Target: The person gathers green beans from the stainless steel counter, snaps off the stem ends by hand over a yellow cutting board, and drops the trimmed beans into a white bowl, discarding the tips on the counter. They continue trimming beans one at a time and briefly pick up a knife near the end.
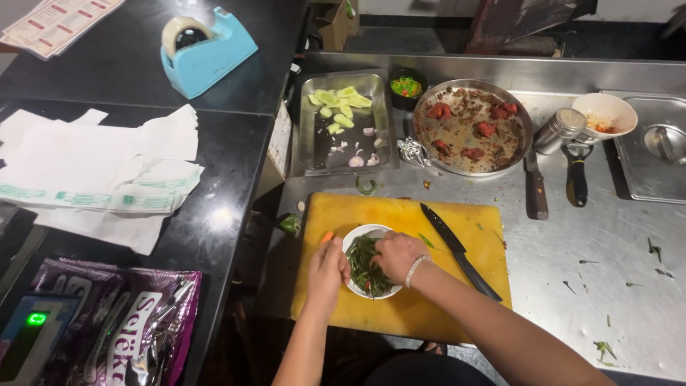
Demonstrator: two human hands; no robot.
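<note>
A small white bowl (355, 238) of chopped green vegetable strips (363, 263) sits on a yellow cutting board (443, 300). My left hand (326, 273) rests against the bowl's left rim, fingers curled, with an orange bit at the fingertips. My right hand (396, 255), a beaded bracelet on its wrist, reaches into the bowl and pinches the greens. A black-handled knife (457, 250) lies on the board just right of that hand.
Behind the board stand a steel tray (314, 154) with cucumber and shallot slices, a round pan (525, 132) with red pieces, a metal shaker (559, 130), a white bowl (623, 107) and a peeler (576, 179). Papers (100, 171), a tape dispenser (204, 53) and a purple bag (136, 322) lie on the left black counter.
</note>
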